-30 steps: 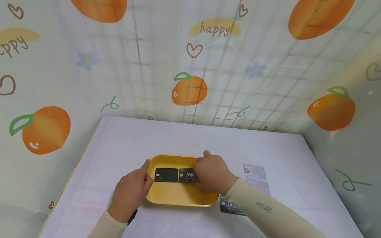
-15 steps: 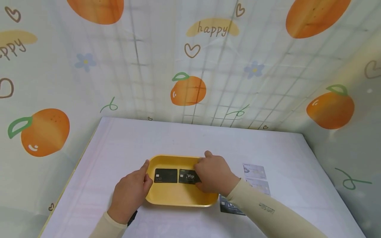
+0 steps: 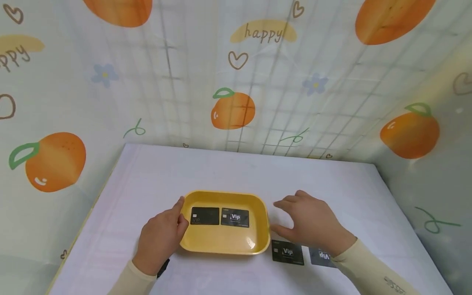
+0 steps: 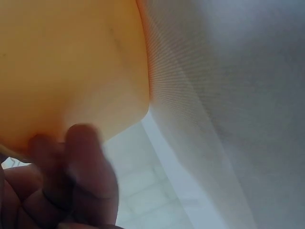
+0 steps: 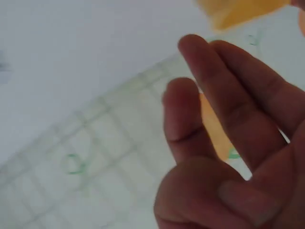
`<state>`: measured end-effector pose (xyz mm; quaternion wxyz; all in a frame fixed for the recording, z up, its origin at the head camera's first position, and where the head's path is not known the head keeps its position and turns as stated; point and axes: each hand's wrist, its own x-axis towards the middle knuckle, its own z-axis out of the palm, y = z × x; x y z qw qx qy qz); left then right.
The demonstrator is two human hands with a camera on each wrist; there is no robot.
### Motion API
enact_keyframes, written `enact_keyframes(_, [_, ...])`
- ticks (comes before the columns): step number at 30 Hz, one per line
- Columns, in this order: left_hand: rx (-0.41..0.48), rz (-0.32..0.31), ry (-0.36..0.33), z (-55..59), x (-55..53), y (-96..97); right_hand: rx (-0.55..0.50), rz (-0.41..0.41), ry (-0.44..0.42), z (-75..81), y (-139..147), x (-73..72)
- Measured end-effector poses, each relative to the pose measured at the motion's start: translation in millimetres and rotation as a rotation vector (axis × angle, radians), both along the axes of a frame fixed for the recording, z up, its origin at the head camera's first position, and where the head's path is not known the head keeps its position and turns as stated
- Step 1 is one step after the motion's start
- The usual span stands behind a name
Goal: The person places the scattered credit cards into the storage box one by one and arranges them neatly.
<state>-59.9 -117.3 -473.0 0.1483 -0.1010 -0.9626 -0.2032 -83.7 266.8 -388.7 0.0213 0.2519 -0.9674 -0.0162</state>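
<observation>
In the head view my left hand (image 3: 160,237) holds the left end of a yellow tray (image 3: 217,240), thumb at the rim. The left wrist view shows its fingers (image 4: 93,164) against the tray's outer wall. Two dark VIP cards lie side by side in the tray, a plain black one (image 3: 205,216) on the left and one with large "Vip" lettering (image 3: 235,218) on the right. My right hand (image 3: 313,219) is just off the tray's right end, thumb and fingers spread apart and holding nothing. The right wrist view shows these fingers (image 5: 228,95) bare, near the tray's edge.
Right of the tray, a black Vip card (image 3: 287,252) lies on the white table (image 3: 221,168). Beside it another dark card (image 3: 320,257) is partly hidden by my right wrist. A fruit-patterned curtain (image 3: 199,73) stands behind the table.
My right hand has let go of the right-hand card in the tray and moved right, over the pale cards, which are now hidden. My left hand stays at the tray.
</observation>
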Motion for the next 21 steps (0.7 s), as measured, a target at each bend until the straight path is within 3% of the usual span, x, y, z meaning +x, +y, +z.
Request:
enact_keyframes(5, [-0.005,-0.002,-0.032,1.3,0.2,-1.5,0.023,-0.119,-0.109,-20.8,33.9,17.2])
enact_keyframes(12, [-0.009,0.025,-0.054,2.2,5.0,-3.9,-0.002,-0.192,-0.213,-51.6,62.6,45.0])
enact_keyframes(21, [-0.006,0.028,-0.065,-1.3,1.8,2.6,-0.008,-0.234,-0.285,-66.0,73.0,53.4])
